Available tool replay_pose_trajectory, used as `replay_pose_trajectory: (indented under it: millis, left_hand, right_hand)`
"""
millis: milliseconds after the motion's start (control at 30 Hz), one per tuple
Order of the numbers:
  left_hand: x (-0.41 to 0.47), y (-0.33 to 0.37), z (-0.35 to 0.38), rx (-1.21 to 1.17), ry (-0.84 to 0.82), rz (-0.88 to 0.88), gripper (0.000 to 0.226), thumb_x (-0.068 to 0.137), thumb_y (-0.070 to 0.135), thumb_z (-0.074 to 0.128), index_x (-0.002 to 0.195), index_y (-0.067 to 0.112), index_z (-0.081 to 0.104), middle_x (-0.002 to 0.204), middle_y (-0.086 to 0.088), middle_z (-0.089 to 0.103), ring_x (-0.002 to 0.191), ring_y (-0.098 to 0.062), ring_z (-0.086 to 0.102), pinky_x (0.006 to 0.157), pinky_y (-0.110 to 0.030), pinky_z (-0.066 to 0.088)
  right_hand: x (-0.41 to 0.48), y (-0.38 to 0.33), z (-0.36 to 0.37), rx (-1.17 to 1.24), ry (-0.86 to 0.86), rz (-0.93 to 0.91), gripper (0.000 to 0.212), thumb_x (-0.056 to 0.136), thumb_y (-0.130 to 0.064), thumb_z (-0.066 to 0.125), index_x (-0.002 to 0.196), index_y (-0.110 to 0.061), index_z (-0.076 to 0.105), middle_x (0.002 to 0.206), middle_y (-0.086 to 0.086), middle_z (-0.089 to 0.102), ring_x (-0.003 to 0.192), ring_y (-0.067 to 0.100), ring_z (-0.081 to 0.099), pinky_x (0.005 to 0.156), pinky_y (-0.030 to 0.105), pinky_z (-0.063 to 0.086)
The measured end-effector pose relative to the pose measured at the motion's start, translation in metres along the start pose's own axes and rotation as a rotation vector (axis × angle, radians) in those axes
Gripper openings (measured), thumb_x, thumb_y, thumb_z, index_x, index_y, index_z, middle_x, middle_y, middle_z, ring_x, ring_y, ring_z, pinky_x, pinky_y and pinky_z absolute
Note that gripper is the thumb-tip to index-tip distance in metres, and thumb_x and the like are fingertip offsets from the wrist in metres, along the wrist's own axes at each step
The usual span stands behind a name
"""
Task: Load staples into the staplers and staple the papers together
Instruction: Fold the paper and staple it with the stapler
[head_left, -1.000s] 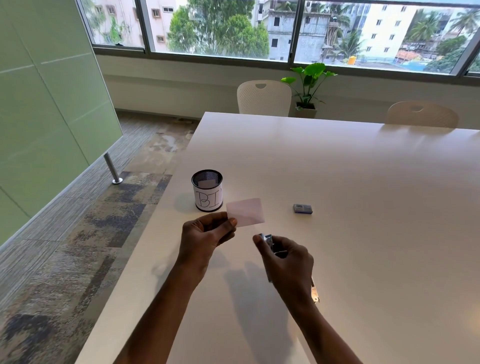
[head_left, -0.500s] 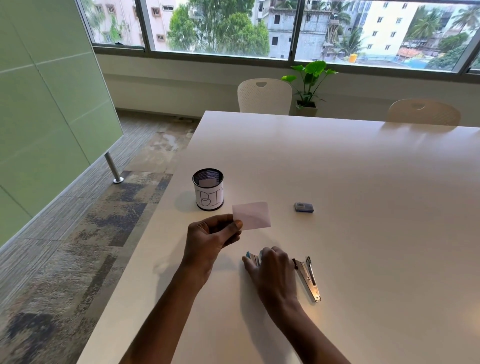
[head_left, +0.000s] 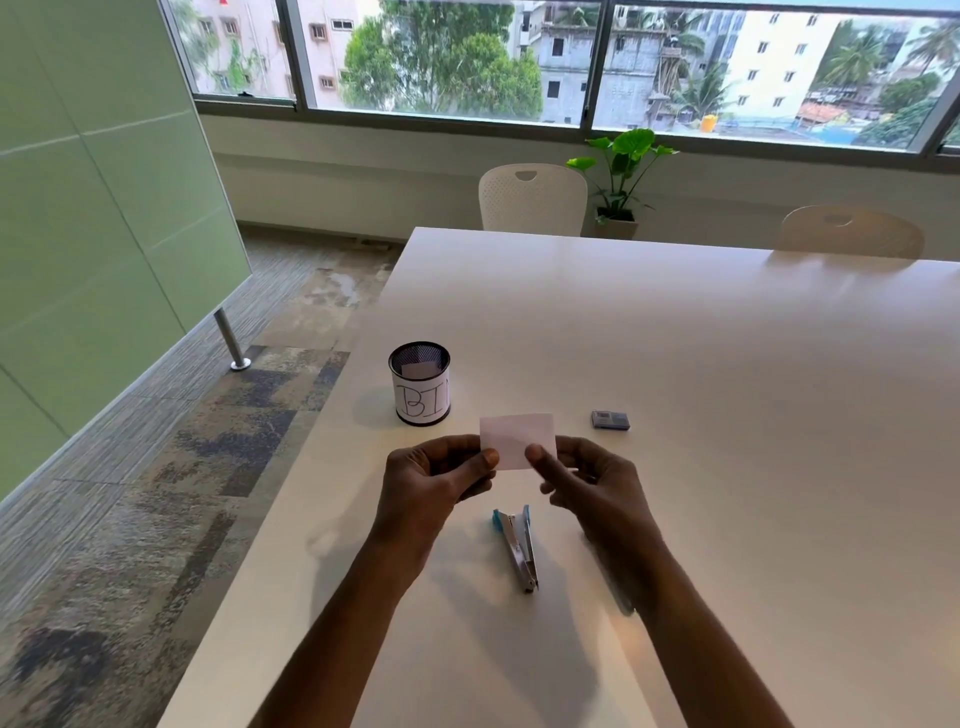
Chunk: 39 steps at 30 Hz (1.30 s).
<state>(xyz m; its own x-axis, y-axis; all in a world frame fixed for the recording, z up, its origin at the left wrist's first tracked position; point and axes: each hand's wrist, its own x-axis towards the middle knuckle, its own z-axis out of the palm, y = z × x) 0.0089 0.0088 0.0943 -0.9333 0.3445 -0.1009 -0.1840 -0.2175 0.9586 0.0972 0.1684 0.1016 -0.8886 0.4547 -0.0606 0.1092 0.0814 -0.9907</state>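
Two grips now pinch the small white paper slip (head_left: 517, 439) above the white desk (head_left: 727, 415), the right grip (head_left: 587, 483) joining the left grip (head_left: 441, 483) after leaving the blue-and-silver metal stapler (head_left: 519, 551) lying beneath, probably to align sheets.

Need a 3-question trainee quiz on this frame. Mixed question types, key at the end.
1. True or false: the stapler lies on the table, touched by neither hand.
2. Look at the left hand and the right hand. Which of them pinches the paper slip? A) left only B) right only C) both
3. Fill in: seen from the head camera, the staple box lies to the ___ of the mesh cup labelled "BI".

Key: 1 true; 2 C; 3 right.
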Motion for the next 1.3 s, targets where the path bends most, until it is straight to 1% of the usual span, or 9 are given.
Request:
replay_pose_trajectory:
  millis: [100,167,333,467,633,800,900,1100,1300]
  left_hand:
    - [-0.006,0.001,0.007,0.048,-0.02,0.025,0.019,0.077,0.009,0.081,0.093,0.019,0.077,0.09,-0.002,0.08,0.083,-0.021,0.078,0.067,-0.024,0.06]
    - [-0.01,0.003,0.012,0.06,-0.041,0.034,0.019,0.075,0.012,0.082,0.092,0.021,0.078,0.089,-0.002,0.08,0.082,-0.021,0.077,0.066,-0.023,0.06]
    - [-0.019,0.009,0.02,0.011,-0.138,0.002,0.029,0.06,0.034,0.085,0.088,0.027,0.082,0.093,-0.001,0.08,0.087,-0.021,0.077,0.07,-0.024,0.06]
    - [-0.022,0.01,0.026,-0.01,-0.162,-0.028,0.042,0.059,0.038,0.083,0.098,0.021,0.079,0.095,-0.003,0.08,0.087,-0.02,0.077,0.071,-0.026,0.06]
    - [-0.024,0.011,0.028,0.048,-0.162,-0.026,0.044,0.06,0.039,0.079,0.101,0.021,0.076,0.09,0.001,0.08,0.085,-0.018,0.076,0.071,-0.028,0.061]
    - [-0.026,0.012,0.03,0.085,-0.18,-0.033,0.023,0.059,0.045,0.08,0.08,0.037,0.081,0.084,0.002,0.079,0.077,-0.014,0.075,0.073,-0.031,0.062]
    - [-0.027,0.012,0.03,0.094,-0.185,-0.007,0.028,0.053,0.051,0.081,0.079,0.042,0.08,0.083,0.001,0.078,0.074,-0.013,0.073,0.072,-0.031,0.062]
    - [-0.027,0.013,0.028,0.09,-0.172,0.002,0.044,0.048,0.045,0.085,0.086,0.024,0.077,0.087,0.002,0.079,0.081,-0.018,0.076,0.068,-0.026,0.061]
    - [-0.028,0.018,0.026,0.051,-0.189,0.002,0.047,0.048,0.039,0.087,0.089,0.018,0.076,0.093,-0.004,0.079,0.085,-0.024,0.077,0.069,-0.028,0.061]
  right_hand:
    - [0.0,-0.009,-0.005,0.211,-0.074,0.048,0.029,0.083,-0.038,0.075,0.103,-0.017,0.078,0.094,0.012,0.074,0.078,0.015,0.064,0.074,0.024,0.055]
    - [-0.002,-0.007,-0.008,0.289,-0.061,0.06,0.02,0.086,-0.029,0.073,0.1,-0.015,0.079,0.098,0.013,0.074,0.081,0.018,0.065,0.078,0.026,0.056]
    - [-0.009,-0.009,-0.006,0.414,-0.067,0.037,0.025,0.088,-0.022,0.071,0.107,-0.006,0.075,0.106,0.016,0.074,0.089,0.018,0.068,0.074,0.023,0.055]
    - [-0.015,-0.011,0.002,0.378,-0.018,0.004,0.027,0.089,-0.022,0.069,0.109,-0.004,0.073,0.103,0.015,0.075,0.088,0.023,0.066,0.077,0.027,0.054]
    - [-0.022,-0.011,0.003,0.355,0.016,-0.018,0.036,0.081,-0.03,0.071,0.105,-0.004,0.074,0.098,0.012,0.076,0.084,0.019,0.07,0.077,0.025,0.054]
    - [-0.027,-0.011,0.004,0.344,0.029,-0.038,0.04,0.08,-0.032,0.07,0.106,-0.003,0.073,0.096,0.011,0.076,0.078,0.015,0.069,0.072,0.022,0.054]
    - [-0.028,-0.012,0.002,0.338,0.012,-0.055,0.04,0.08,-0.034,0.07,0.107,-0.005,0.074,0.096,0.01,0.076,0.077,0.014,0.069,0.072,0.022,0.054]
    - [-0.03,-0.012,-0.003,0.363,-0.012,-0.062,0.039,0.08,-0.032,0.07,0.107,-0.004,0.074,0.103,0.015,0.074,0.089,0.023,0.07,0.071,0.024,0.055]
    - [-0.032,-0.017,-0.005,0.346,-0.088,-0.113,0.03,0.088,-0.027,0.065,0.107,-0.006,0.076,0.105,0.018,0.073,0.08,0.022,0.062,0.069,0.028,0.052]
